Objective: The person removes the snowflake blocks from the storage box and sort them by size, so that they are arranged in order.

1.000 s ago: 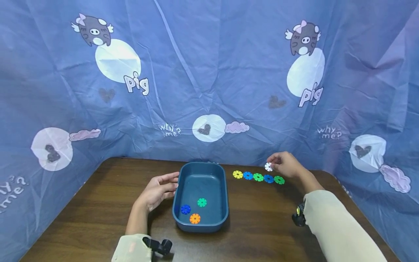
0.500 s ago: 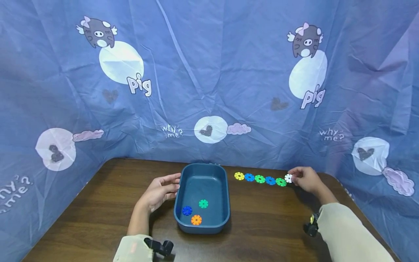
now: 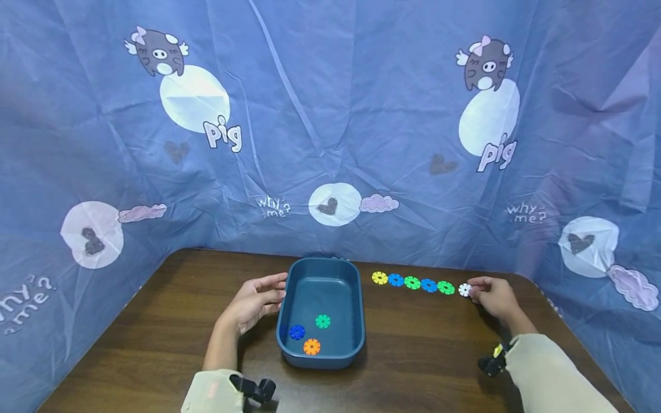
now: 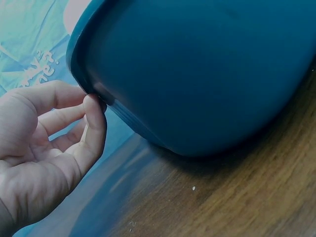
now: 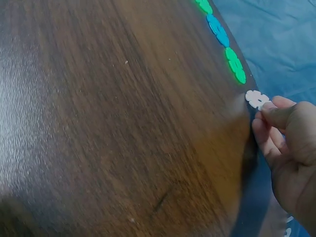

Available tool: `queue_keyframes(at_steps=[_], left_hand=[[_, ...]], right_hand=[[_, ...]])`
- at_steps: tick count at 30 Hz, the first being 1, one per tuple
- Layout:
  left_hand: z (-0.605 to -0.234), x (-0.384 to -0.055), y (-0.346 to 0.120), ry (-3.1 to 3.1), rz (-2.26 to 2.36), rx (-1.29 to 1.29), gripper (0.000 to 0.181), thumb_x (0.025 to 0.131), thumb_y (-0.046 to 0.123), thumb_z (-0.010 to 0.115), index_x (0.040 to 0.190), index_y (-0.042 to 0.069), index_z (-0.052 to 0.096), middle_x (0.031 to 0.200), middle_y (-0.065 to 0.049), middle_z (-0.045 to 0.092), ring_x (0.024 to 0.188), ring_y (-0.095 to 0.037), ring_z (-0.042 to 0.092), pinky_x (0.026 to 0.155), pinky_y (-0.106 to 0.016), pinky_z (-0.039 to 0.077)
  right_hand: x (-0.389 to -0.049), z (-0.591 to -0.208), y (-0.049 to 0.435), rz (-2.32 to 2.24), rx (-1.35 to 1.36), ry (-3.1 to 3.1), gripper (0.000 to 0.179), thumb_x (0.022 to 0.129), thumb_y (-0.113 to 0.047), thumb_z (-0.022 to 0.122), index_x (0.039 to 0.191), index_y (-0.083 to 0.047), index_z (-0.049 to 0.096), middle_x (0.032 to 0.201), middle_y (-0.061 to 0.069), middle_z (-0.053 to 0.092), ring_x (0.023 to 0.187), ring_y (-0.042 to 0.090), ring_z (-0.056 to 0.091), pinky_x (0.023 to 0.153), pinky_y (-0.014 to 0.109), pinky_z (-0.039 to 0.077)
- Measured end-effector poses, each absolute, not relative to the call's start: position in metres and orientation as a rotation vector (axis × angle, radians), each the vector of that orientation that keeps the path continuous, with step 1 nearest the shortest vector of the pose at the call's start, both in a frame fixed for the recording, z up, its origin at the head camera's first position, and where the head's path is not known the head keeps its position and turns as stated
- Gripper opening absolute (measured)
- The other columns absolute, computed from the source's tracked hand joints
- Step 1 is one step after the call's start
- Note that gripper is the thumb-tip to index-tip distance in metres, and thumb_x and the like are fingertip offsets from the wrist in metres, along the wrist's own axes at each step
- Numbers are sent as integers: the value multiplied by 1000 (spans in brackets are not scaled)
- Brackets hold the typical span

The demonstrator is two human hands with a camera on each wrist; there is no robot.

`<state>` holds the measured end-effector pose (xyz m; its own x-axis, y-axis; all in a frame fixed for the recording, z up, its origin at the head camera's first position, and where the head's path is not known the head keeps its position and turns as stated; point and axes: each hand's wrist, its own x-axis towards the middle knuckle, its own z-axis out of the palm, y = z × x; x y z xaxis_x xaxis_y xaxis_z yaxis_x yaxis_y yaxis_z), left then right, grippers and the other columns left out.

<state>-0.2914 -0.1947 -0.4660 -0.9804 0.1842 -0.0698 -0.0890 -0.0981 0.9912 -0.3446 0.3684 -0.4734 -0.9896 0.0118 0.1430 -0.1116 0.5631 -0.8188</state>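
In my right hand (image 3: 496, 297), thumb and fingers pinch a white notched plastic disc (image 3: 465, 290), a snowflake building disc. It sits at the right end of a row, a small gap from the green disc (image 3: 446, 288). Leftward the row goes on with a blue disc (image 3: 428, 285), a green one (image 3: 412, 282), another blue one (image 3: 396, 280) and a yellow disc (image 3: 379, 278). My left hand (image 3: 255, 304) holds the left side of a dark blue basin (image 3: 321, 361); in the left wrist view, thumb and index finger (image 4: 59, 96) meet at its rim.
Inside the basin lie a green disc (image 3: 322, 321), a dark blue disc (image 3: 296, 332) and an orange disc (image 3: 312, 346). The brown wooden table (image 3: 413, 367) ends at a blue printed curtain (image 3: 330, 143) behind the row.
My right hand has carried the white disc from above the row, rightward and down, to the row's right end, passing close to the last green disc. The left hand keeps its hold on the basin.
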Motion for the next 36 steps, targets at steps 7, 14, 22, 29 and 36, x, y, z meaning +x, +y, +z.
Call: queue_keyframes(at_steps=[7, 14, 22, 29, 36], left_hand=[[-466, -292, -195, 1964, 2206, 110, 55, 94, -2, 65, 147, -4, 50, 129, -22, 58, 96, -19, 67, 80, -32, 60], [-465, -292, -195, 1971, 2198, 93, 54, 94, -1, 65, 146, -3, 51, 129, -21, 59, 98, -20, 67, 81, -33, 60], [-465, -291, -195, 1977, 2196, 106, 54, 95, -2, 64, 146, -4, 50, 130, -23, 58, 97, -20, 67, 81, -32, 60], [-465, -291, -195, 1981, 2201, 115, 53, 95, -2, 64, 147, -4, 50, 129, -22, 59, 97, -19, 67, 81, -32, 60], [-465, -291, -194, 1981, 2199, 112, 53, 95, -1, 64, 147, -4, 50, 130, -23, 58, 98, -19, 67, 81, -32, 60]], right_hand=[[-346, -480, 366, 1364, 66, -2635, 27, 93, 9, 63, 116, 23, 61, 93, 22, 73, 70, 4, 63, 64, 17, 53], [-345, -482, 364, 1319, 38, -2652, 28, 93, 6, 64, 118, 20, 63, 100, 27, 72, 72, 0, 61, 65, 15, 51], [-346, -476, 361, 1331, 56, -2659, 31, 94, 6, 63, 122, 20, 61, 112, 33, 69, 77, 4, 64, 68, 16, 53], [-356, -457, 341, 1226, 167, -2658, 25, 97, 1, 65, 118, 13, 67, 103, 23, 73, 84, 14, 66, 68, 21, 54], [-362, -437, 307, 1307, 303, -2650, 26, 99, -5, 66, 120, 10, 68, 106, 25, 72, 93, 35, 70, 75, 40, 60]])
